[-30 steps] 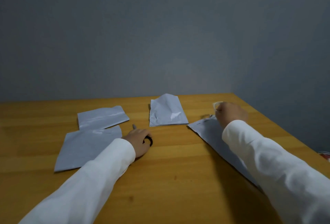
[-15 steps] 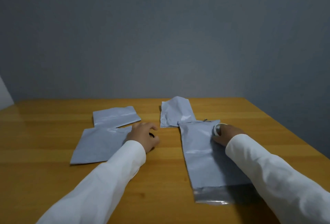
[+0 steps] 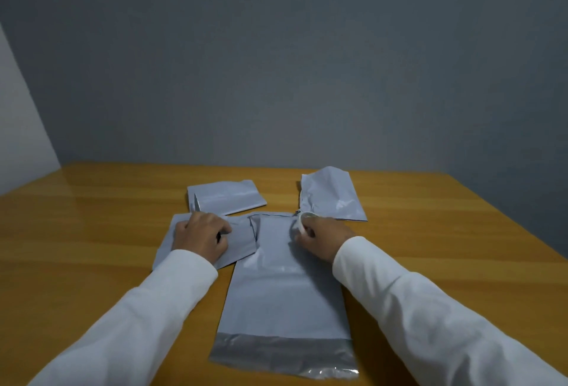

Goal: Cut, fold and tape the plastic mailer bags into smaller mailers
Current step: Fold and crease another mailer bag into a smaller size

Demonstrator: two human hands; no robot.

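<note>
Lying between both hands [image 3: 201, 236] [image 3: 319, 236], long mailer bag [image 3: 284, 290] on table [image 3: 92, 247]

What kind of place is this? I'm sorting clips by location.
Probably a plain room at home or a small workspace: a wooden table in a corner of bare grey walls, with mailer bags spread out.

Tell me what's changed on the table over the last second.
The right hand, holding the tape roll, dragged the long mailer bag from the right edge to the middle, lying lengthwise toward the person. The left hand moved with the scissors onto the near-left mailer. The two far mailers look unmoved.
</note>
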